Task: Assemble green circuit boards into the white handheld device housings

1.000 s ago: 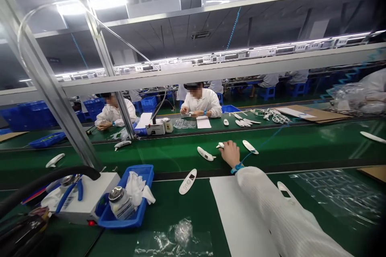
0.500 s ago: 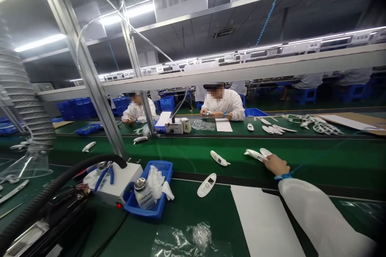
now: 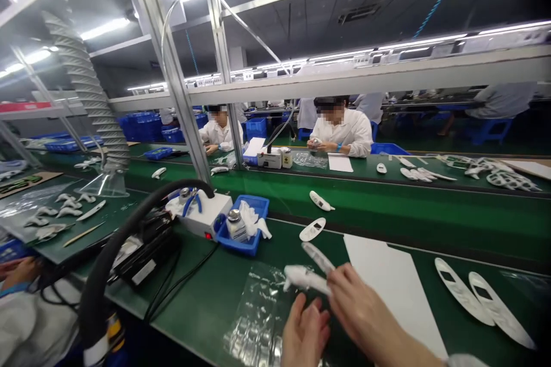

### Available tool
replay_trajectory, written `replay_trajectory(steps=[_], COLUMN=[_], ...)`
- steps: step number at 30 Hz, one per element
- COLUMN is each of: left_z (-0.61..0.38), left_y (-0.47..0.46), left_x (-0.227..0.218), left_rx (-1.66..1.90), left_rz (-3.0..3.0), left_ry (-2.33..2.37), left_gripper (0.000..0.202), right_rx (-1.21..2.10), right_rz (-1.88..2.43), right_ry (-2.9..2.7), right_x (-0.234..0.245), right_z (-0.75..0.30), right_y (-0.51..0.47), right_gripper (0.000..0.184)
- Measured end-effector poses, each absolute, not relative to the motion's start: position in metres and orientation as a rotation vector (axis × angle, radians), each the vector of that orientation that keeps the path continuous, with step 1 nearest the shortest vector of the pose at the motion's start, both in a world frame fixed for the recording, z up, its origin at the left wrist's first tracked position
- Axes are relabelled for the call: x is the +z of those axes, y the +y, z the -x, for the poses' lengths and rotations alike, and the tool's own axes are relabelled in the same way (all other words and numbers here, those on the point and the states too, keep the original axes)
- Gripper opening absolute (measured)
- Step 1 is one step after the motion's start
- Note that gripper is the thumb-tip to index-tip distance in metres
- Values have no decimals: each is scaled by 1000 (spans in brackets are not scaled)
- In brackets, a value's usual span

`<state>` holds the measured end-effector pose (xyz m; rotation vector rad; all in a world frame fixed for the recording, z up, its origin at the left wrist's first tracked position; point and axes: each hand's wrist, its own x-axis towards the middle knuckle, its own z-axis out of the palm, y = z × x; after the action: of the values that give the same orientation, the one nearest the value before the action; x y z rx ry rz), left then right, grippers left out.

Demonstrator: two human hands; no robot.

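Note:
My right hand (image 3: pixel 359 304) grips a white thermometer-like housing (image 3: pixel 303 278) with a narrow tip, slightly blurred, together with a slim white half shell (image 3: pixel 316 255). Just below it, my left hand (image 3: pixel 305 327) has its fingers parted and slightly curled, holding nothing. A clear plastic bag (image 3: pixel 262 304) lies under and beside the left hand. Beyond the hands, a white oval cover (image 3: pixel 313 229) with a dark window rests near the bench edge. Another white housing (image 3: pixel 319 200) lies on the green belt (image 3: pixel 387 206).
White paper (image 3: pixel 400 287) lies beside my right hand, with two white covers (image 3: pixel 462 292) further right. A blue tray (image 3: pixel 241 246) holds a bottle and white cloth. A black hose (image 3: pixel 103 246) arches on the left. Two co-workers sit across the belt; another person's hand (image 3: pixel 21 275) shows at left.
My right hand has come back from the belt to the near bench with the housing and half shell. My left hand has entered the view. The camera has turned left and down.

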<state>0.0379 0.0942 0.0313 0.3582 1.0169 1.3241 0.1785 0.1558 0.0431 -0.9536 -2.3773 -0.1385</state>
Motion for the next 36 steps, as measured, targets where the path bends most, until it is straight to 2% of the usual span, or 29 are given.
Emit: replay_trajectory(steps=[4,9,13,18,20,25,30,36], left_z=[-23,33,60,62,60,52,44,42], left_y=[81,47,24,-2,-10,-13,-6,-4], left_x=[13,16,20,1,-6,-8,2,9], left_rx=[1394,1393,1136,921,890,846,901,1159], left_rz=[-170,-345,-710,-776,-726,-758,-1103,-1218], left_ry=[884,1004,1182,1151,1210,1429,1452,1546], left_gripper=[52,53,51,46,40,25,7,26], right_rx=[71,632,1106,1325,1245,706,581,551], right_rz=[773,848,771,755,770,812,921,1058], right_ry=[-2441,-2430,-2657,-2666,-2625,-2548,-2532,-2223], right_x=[59,99,120,112,102,86,78,53], right_z=[-144,-154,-151,-132,-126,-113,-98,-83], right_y=[89,79,77,76,76,65,49,34], right_gripper=[14,21,24,18,14,14,17,8])
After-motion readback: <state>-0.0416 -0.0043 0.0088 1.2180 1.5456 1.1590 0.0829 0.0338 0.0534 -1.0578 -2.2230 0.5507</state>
